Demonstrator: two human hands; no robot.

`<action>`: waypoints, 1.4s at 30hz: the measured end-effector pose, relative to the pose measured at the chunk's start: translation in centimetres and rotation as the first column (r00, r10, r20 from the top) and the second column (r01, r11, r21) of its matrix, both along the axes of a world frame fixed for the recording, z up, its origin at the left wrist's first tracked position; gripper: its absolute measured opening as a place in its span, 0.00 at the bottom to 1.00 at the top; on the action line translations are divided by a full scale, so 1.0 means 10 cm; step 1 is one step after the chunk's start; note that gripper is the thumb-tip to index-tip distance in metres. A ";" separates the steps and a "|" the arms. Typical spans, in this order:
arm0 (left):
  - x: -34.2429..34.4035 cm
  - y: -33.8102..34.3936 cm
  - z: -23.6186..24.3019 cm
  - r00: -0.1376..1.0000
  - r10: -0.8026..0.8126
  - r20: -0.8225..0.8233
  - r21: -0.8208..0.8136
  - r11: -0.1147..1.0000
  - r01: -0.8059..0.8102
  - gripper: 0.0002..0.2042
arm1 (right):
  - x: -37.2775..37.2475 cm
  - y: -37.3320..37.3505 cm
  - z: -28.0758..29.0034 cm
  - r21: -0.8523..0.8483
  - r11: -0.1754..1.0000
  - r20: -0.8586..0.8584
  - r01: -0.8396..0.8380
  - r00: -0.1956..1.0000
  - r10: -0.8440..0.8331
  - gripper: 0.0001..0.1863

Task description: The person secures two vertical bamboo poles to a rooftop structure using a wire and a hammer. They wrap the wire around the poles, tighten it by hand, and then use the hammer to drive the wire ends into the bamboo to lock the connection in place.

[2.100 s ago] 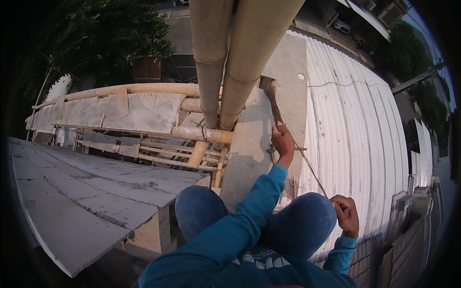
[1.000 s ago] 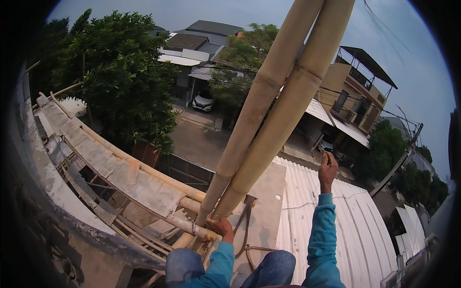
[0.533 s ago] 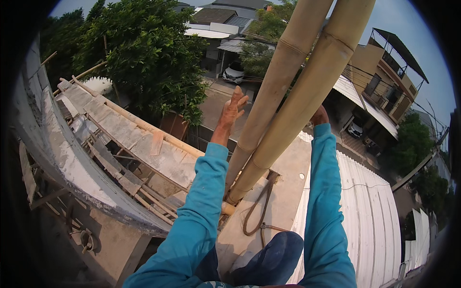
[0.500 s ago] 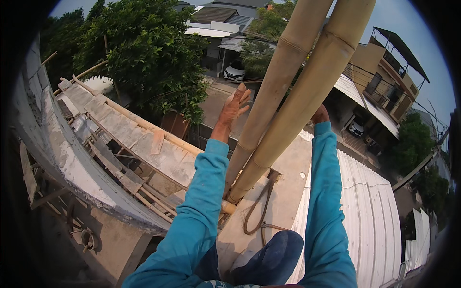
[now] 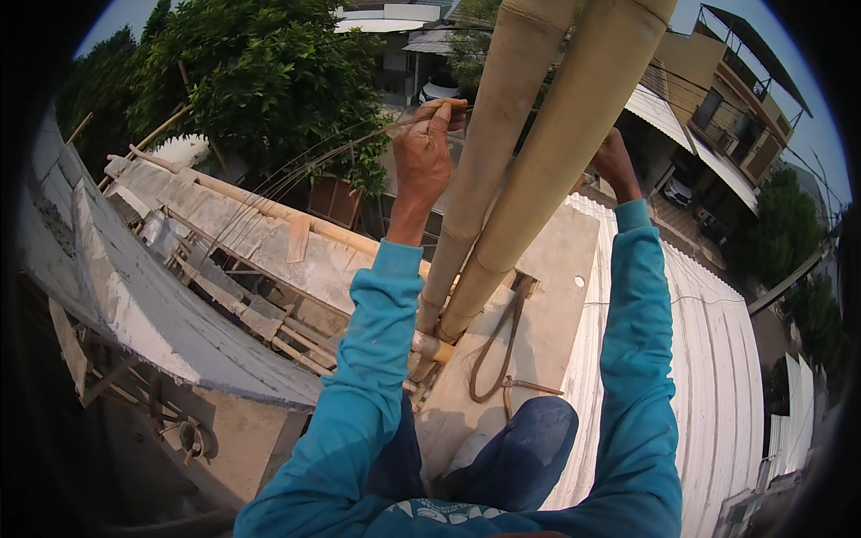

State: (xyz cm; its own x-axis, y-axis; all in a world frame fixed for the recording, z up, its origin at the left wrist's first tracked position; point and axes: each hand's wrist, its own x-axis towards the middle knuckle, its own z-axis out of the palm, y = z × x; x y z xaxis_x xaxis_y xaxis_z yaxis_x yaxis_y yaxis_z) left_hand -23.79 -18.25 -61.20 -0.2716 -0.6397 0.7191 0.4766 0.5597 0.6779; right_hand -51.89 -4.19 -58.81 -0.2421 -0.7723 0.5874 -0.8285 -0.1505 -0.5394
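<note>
Now pinching strands (image 5: 366, 138) left of poles (image 5: 558, 134) with left hand (image 5: 425, 151), open moments ago, thus likely controlling them; reaching behind poles with right hand (image 5: 616, 163), too hidden to judge its grip.

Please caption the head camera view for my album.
Bare left hand pinches thin brown strands beside two thick tan bamboo poles, right hand partly hidden behind one.

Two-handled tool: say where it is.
In the head view, right of lower centre, the two-handled tool lies on the pale surface, between the brown loop and the right knee.
</note>
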 end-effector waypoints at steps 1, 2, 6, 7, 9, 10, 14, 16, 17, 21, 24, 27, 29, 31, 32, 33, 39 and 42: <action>0.03 0.02 0.01 1.000 0.021 0.014 -0.005 1.000 -0.021 0.16 | 0.00 0.04 -0.01 0.056 0.998 -0.030 0.036 0.999 -0.035 0.15; 0.04 -0.01 0.00 0.999 -0.002 -0.032 -0.025 1.000 0.001 0.15 | 0.10 0.06 0.00 0.049 0.998 -0.067 0.039 0.997 -0.036 0.15; -0.07 -0.16 0.00 0.962 -0.144 -0.234 0.031 0.987 0.155 0.12 | 0.30 0.07 0.02 -0.003 1.000 -0.145 0.016 0.989 -0.017 0.16; -0.10 -0.16 0.01 0.939 -0.178 -0.293 0.074 0.975 0.208 0.11 | 0.26 0.05 0.02 -0.024 1.000 -0.151 -0.001 0.989 -0.002 0.17; -0.12 -0.15 0.00 0.960 -0.118 -0.254 0.028 0.991 0.130 0.09 | 0.17 0.02 0.01 0.034 0.999 -0.260 0.002 0.966 0.007 0.20; -0.12 -0.13 0.00 0.967 -0.087 -0.238 0.002 0.996 0.090 0.09 | 0.10 0.01 0.01 0.076 0.997 -0.302 -0.005 0.953 0.028 0.22; -0.05 -0.12 -0.01 0.943 -0.131 -0.306 0.043 0.988 0.151 0.11 | 0.00 -0.04 0.07 0.230 0.971 -0.356 -0.070 0.922 0.151 0.24; -0.03 -0.14 -0.01 0.941 -0.143 -0.307 0.080 0.981 0.175 0.13 | 0.08 0.04 0.13 0.282 0.958 -0.260 -0.051 0.957 0.128 0.24; -0.01 -0.14 -0.02 0.939 -0.133 -0.318 0.105 0.979 0.174 0.14 | 0.17 0.07 0.21 0.331 0.943 -0.200 -0.022 0.975 0.093 0.24; -0.04 -0.18 -0.10 0.932 -0.116 -0.345 0.210 0.958 0.197 0.15 | 0.16 0.16 0.44 0.566 0.818 -0.016 0.107 0.993 -0.119 0.26; -0.12 -0.30 -0.10 0.951 -0.051 -0.304 0.324 0.934 0.153 0.16 | 0.00 0.16 0.42 0.509 0.861 0.188 0.006 0.975 -0.118 0.25; -0.20 -0.41 -0.08 0.933 -0.111 -0.343 0.419 0.870 0.258 0.18 | 0.01 0.11 0.38 0.404 0.911 0.275 -0.086 0.961 -0.031 0.24; -0.29 -0.38 -0.01 0.884 -0.211 -0.416 0.449 0.798 0.402 0.18 | -0.02 0.11 0.38 0.343 0.933 0.257 -0.107 0.966 0.016 0.22; -0.37 -0.39 0.02 0.864 -0.270 -0.424 0.464 0.755 0.464 0.17 | -0.05 0.06 0.33 0.273 0.954 0.247 -0.129 0.967 0.060 0.21; -0.41 -0.38 0.03 0.853 -0.299 -0.427 0.471 0.732 0.492 0.17 | -0.05 0.04 0.32 0.230 0.962 0.245 -0.146 0.966 0.088 0.21; -0.48 -0.34 0.04 0.894 -0.266 -0.362 0.518 0.739 0.430 0.16 | -0.03 0.02 0.30 0.175 0.969 0.253 -0.173 0.959 0.126 0.21; -0.64 -0.26 -0.02 0.886 -0.148 -0.440 0.520 0.762 0.386 0.14 | -0.10 -0.10 0.28 0.022 0.998 -0.276 -0.053 0.960 0.057 0.19; -0.62 -0.14 0.03 0.872 0.018 -0.490 0.589 0.744 0.315 0.13 | -0.16 -0.22 0.04 -0.017 0.998 -0.506 0.052 0.861 -0.054 0.18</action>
State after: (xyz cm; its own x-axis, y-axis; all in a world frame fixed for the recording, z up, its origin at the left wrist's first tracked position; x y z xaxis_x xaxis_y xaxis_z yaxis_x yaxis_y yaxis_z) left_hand -30.04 -19.69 -60.95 -0.1683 -0.9611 0.2189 0.8464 -0.0271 0.5318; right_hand -53.50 -6.39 -58.41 0.0490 -0.7647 0.6425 -0.9941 -0.0996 -0.0428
